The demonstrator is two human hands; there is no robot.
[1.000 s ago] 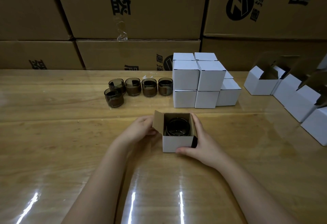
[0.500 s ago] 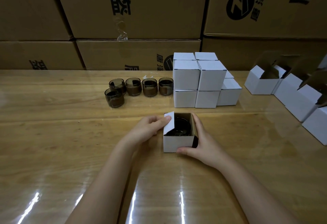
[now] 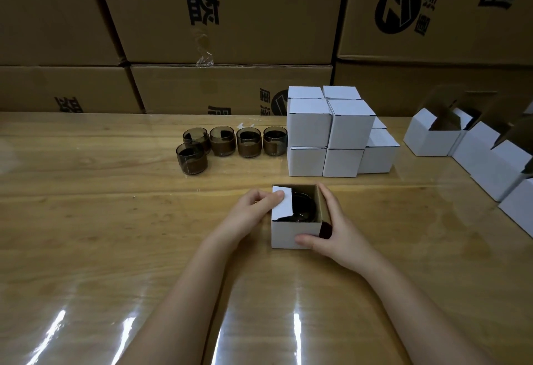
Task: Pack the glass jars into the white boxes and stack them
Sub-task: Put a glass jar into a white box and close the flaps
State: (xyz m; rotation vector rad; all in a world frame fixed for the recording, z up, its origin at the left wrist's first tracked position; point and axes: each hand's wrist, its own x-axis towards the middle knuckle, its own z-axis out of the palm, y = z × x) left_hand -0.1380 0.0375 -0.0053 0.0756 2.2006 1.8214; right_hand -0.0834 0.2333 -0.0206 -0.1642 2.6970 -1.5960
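The white box (image 3: 292, 234) sits on the wooden table (image 3: 115, 234) straight in front of the person, top open, with a dark glass jar (image 3: 305, 206) down inside it below the rim. The left flap (image 3: 284, 206) is folded inward over part of the jar. The left hand (image 3: 253, 211) has its bent fingers on that flap, holding it down. The right hand (image 3: 339, 229) clasps the opposite side, fingers running along the right wall and thumb hooked round the front corner. The rear and right edges of the opening are uncovered, showing brown card inside.

A band of tabletop separates the box from a stack of closed boxes (image 3: 310, 129), two high, just behind it and slightly right. Left of the stack, five loose jars (image 3: 248, 142) stand upright: four in a row, the rightmost just beside the stack, and one in front at the left end. Well apart along the right edge runs a line of open boxes (image 3: 429, 141) with lids raised. Broad wood stretches to the left and toward the person. Brown cartons (image 3: 230, 12) wall off the table's far edge.
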